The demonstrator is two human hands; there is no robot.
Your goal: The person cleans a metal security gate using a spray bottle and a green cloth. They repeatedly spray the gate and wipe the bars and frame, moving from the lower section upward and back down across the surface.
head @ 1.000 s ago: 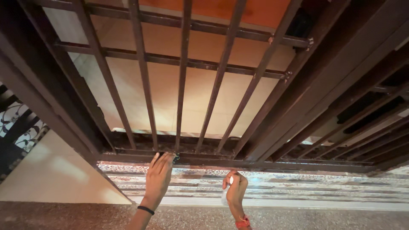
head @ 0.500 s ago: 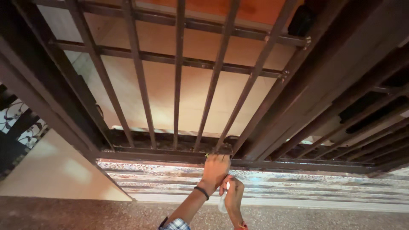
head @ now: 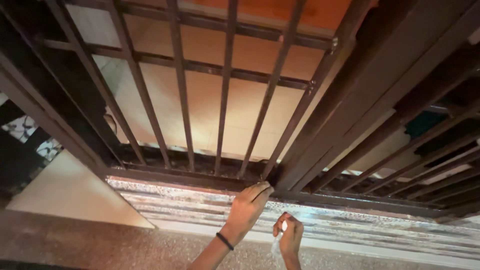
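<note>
dark metal gate (head: 225, 100) of upright bars, set against a warm orange wall, above a worn pale step (head: 200, 207) and speckled floor (head: 75, 240). left hand (head: 247, 207) stretched up with fingers flat and together, fingertips pressed to the bottom rail (head: 165, 177) near the foot of the heavy gate post (head: 320, 125); nothing gripped in it as far as can be seen, black band (head: 225, 241) around the wrist. right hand (head: 290, 235) lower and just beside, curled shut around a small clear plastic item (head: 277, 244), with a pale bit showing between thumb and fingers; kind of item too small to tell. compared with a second ago: left hand slid rightward along the rail, from near the middle bars to the corner by the post. compared with half a second ago: close to the same spot on the rail, but fingers now laid out longer and pointing up to the right, checked sleeve cuff gone from sight. right hand shifted slightly right and down, same closed hold on the clear item. view swung a little, so bars stand further right and more of the left frame (head: 45, 110) shows.
</note>
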